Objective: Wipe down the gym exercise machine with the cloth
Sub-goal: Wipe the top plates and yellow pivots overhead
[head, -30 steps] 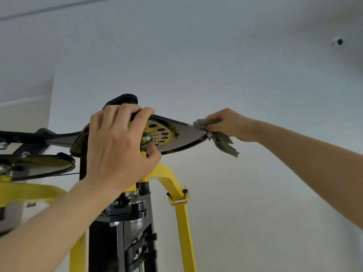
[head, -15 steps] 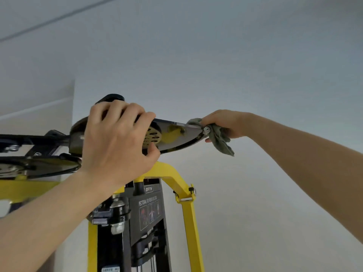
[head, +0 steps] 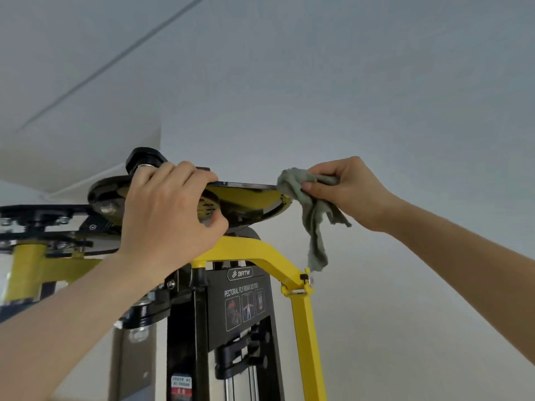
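My L hand point(head: 165, 215) is clamped on the flat black metal cam plate w/ yellow underside point(head: 249, 198). Four fingers curl over the top face and the thumb hooks under the lower edge. The grip sits left of the plate's centre, just right of the round black knob point(head: 144, 161) standing above the pivot.

My R hand point(head: 351, 192) pinches the crumpled grey-green cloth point(head: 314, 224), thumb against curled fingers, w/ the fabric bunched between them. The bunched part touches the plate's right tip and wraps its edge. The rest of the cloth hangs loose below the hand. Its lowest end sits just beside the silver clip at the bend of the yellow steel frame tube point(head: 302, 328).

Both arms reach upward; the view is from below.

The plate sits at the top of the black-and-yellow gym exercise machine point(head: 199, 328). Ref. points on the machine:
- Black label panel point(head: 246, 302), marked "BRTW" and "PECTORAL FLY / REAR DELTOID", w/ three small pictograms. It sits under the yellow arch, approx. below the plate.
- Chrome guide rods point(head: 254, 383), vertical, beneath the panel.
- Second black plate assy point(head: 43, 211) w/ bolts, running to the left edge of view above a yellow tube.

Background: plain white wall and ceiling point(head: 347, 82).
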Tool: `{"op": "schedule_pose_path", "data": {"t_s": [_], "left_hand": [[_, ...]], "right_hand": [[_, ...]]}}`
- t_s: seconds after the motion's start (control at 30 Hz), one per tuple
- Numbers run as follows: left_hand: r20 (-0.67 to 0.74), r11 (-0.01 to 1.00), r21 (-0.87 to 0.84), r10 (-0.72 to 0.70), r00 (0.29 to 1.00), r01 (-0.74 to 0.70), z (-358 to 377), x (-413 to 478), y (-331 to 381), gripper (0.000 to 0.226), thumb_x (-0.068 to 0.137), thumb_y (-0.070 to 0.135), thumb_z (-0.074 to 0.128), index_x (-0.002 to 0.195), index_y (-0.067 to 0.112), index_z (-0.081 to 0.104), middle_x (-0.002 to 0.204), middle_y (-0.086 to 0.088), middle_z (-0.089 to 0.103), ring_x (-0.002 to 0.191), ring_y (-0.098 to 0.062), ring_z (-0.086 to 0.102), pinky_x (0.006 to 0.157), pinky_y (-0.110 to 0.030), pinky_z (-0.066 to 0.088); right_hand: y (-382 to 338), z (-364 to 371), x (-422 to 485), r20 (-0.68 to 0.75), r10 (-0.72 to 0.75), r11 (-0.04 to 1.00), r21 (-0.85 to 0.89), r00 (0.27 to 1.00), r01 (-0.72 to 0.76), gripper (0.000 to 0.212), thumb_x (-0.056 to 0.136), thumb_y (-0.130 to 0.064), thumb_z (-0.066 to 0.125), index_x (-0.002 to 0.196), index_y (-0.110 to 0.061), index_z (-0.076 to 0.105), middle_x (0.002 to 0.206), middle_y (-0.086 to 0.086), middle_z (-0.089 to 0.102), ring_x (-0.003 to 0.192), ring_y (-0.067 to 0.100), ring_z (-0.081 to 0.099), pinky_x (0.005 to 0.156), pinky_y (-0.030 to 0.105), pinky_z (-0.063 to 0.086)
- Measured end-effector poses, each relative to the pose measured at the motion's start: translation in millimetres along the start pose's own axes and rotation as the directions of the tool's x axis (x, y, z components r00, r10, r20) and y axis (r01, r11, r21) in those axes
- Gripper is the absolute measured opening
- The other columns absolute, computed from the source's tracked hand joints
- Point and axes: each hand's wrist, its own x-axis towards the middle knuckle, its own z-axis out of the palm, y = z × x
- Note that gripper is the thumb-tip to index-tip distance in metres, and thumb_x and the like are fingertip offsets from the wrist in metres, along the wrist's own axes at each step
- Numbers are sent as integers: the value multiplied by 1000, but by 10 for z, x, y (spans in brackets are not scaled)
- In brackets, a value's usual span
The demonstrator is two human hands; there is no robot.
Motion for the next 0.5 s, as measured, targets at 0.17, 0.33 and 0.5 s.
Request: {"op": "schedule_pose_path", "data": {"t_s": [0.17, 0.33, 0.5], "left_hand": [[86, 998, 50, 38, 996, -42, -93, -80, 26, 58, 77, 35, 59, 128, 9, 66, 114, -9, 68, 108, -30, 60, 103, -45, 37], [182, 955, -66, 297, 937, -290, -89, -368, 132, 51, 76, 19, 70, 126, 13, 70, 128, -7, 65, 118, -28, 58, 95, -41, 50], [458, 987, 17, 135, 879, -161, 31, -402, -11, 51, 75, 34, 78, 124, 24, 70, 121, 4, 66, 110, -22, 57, 88, -40, 52]], "right_hand": [[608, 171, -315, -151, 250, 961, 161, 956, -226, 9, 90, -11, 73, 85, -16, 79, 78, 33, 67, 59, 40, 54, 54, 52, 46], [929, 747, -318, -143, 386, 916, 180, 911, -360, 15, 92, -8, 69, 85, -19, 77, 65, 10, 70, 53, 19, 59, 49, 28, 47], [768, 1360, -104, -59, 337, 922, 224, 940, -316, 37, 87, 5, 54, 102, -22, 74, 91, 8, 76, 76, 16, 69, 65, 21, 55]]}}
